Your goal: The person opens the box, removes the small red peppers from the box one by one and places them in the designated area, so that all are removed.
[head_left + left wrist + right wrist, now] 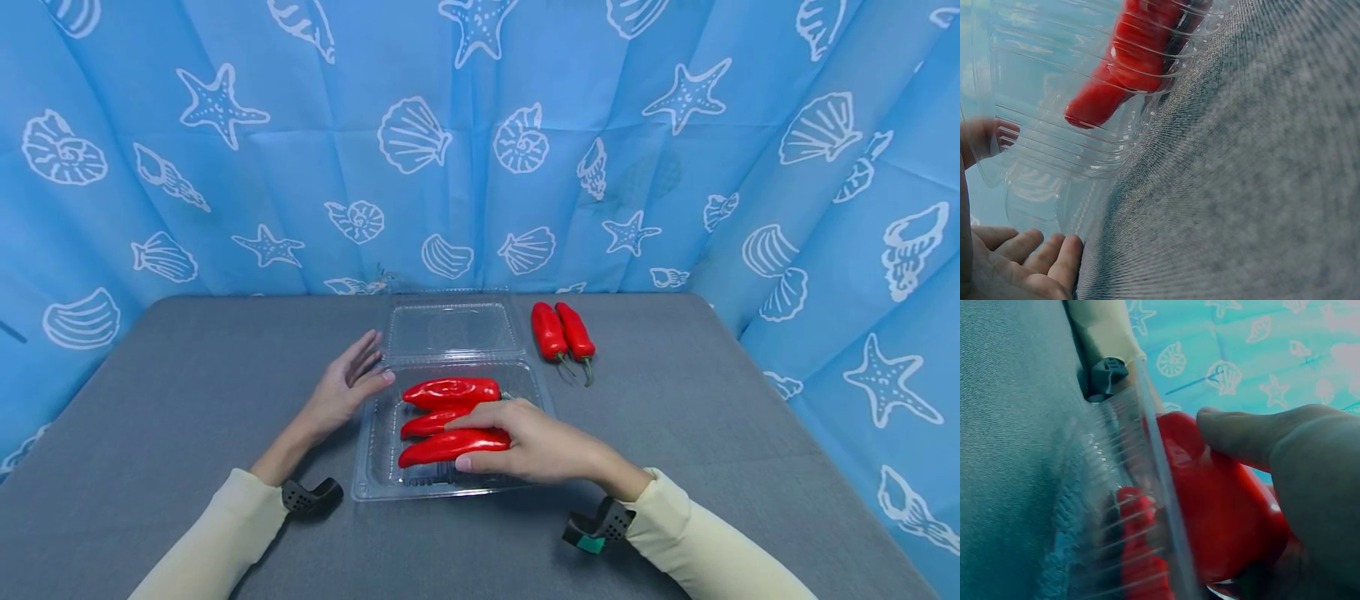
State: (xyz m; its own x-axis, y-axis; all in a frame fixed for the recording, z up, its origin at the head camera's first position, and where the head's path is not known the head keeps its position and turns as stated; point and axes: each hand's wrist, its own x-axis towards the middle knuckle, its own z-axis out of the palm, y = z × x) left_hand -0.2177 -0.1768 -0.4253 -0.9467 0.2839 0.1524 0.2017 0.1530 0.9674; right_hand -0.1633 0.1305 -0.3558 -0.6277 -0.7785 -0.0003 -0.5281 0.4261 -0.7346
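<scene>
A clear plastic clamshell box (382,475) sits on the grey tabletop with its lid (450,329) folded back. Several red peppers are at the box: one far pepper (450,392), a middle pepper (431,423) and a near pepper (442,448). My right hand (540,442) grips the near pepper, thumb on the near side and fingers over the top; in the right wrist view that held pepper (1222,512) shows above the box's rim. My left hand (345,387) is at the box's left edge, fingers extended, thumb by the rim. The left wrist view shows its fingers (1063,259) straight and holding nothing.
Two more red peppers, a left one (549,332) and a right one (576,332), lie side by side right of the lid, green stems toward me. A blue curtain (480,167) with white shells and starfish hangs behind the table (712,433).
</scene>
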